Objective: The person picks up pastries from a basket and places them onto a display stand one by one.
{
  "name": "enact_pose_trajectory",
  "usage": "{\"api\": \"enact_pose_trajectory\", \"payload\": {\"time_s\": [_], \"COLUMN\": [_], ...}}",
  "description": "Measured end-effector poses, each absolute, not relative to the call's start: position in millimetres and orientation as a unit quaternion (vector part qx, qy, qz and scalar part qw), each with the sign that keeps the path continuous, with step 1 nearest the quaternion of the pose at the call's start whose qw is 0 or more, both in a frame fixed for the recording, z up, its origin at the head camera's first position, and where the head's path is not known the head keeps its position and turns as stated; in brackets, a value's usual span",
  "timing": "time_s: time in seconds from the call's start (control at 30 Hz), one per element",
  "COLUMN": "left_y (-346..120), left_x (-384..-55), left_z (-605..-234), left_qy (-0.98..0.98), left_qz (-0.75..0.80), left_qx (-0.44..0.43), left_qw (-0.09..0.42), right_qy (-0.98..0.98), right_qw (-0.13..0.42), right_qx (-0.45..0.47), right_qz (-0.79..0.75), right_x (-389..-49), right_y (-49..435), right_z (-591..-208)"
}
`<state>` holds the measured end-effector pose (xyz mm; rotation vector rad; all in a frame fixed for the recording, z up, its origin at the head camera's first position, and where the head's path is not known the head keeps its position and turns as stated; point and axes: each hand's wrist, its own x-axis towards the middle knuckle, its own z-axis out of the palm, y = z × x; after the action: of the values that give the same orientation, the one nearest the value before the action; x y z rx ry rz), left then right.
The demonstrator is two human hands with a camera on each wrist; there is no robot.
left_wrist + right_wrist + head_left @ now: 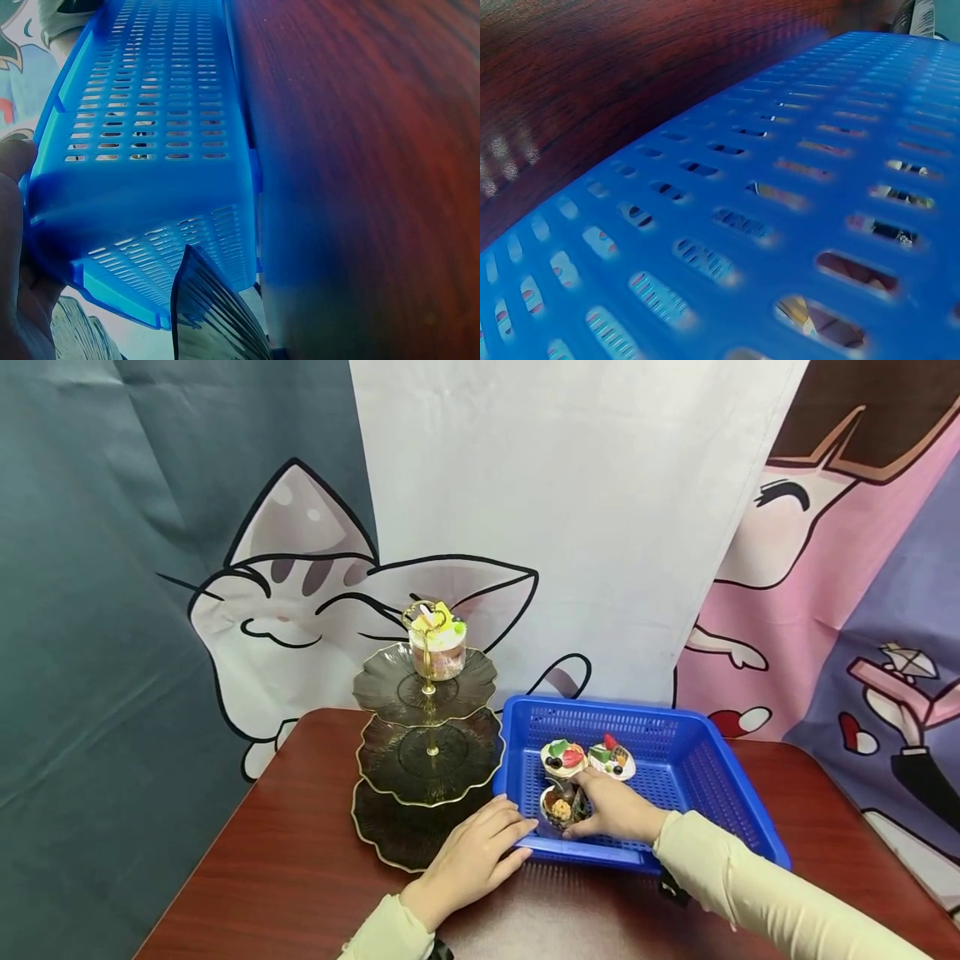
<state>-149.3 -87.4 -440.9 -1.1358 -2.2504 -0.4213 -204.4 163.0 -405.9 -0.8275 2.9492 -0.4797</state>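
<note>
My right hand (618, 810) reaches into the blue plastic basket (738, 785), thumb and fingers on either side of a chocolate dessert cup (561, 810) with a brown crumbly topping. Just behind that cup are two more dessert cups: a cream-topped one with green and red pieces (562, 758) and another with fruit pieces (613, 764). At the basket's near left corner, my left hand (476, 847) rests on the rim with its fingers fairly straight. The right wrist view shows the basket's slotted wall (705, 172) close up, with neither hand in it.
A three-tier dark stand (431, 768) with scalloped gold edges stands left of the basket. Its top tier bears a dessert cup with yellow topping (438, 647), beside the gold handle. Under everything is a reddish-brown table (262, 860); a printed cloth (570, 510) hangs behind.
</note>
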Motion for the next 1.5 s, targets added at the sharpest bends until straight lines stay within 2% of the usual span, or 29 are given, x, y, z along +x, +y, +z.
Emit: {"api": "enact_pose_trajectory", "payload": {"time_s": [0.93, 1.5], "left_y": [-87.4, -86.4], "left_x": [-149.3, -150.2], "left_z": [-441.5, -442.5], "left_qy": [-0.841, -0.830], "left_qz": [-0.161, -0.162], "left_qx": [-0.425, -0.432], "left_qw": [0.294, 0.312], "right_qy": [0.951, 0.954], "right_qw": [0.006, 0.023], "right_qx": [-0.266, -0.229], "right_qz": [-0.158, -0.193], "right_x": [-205.2, -202.3], "right_y": [163.1, 164.3], "right_z": [-405.3, -398.7]}}
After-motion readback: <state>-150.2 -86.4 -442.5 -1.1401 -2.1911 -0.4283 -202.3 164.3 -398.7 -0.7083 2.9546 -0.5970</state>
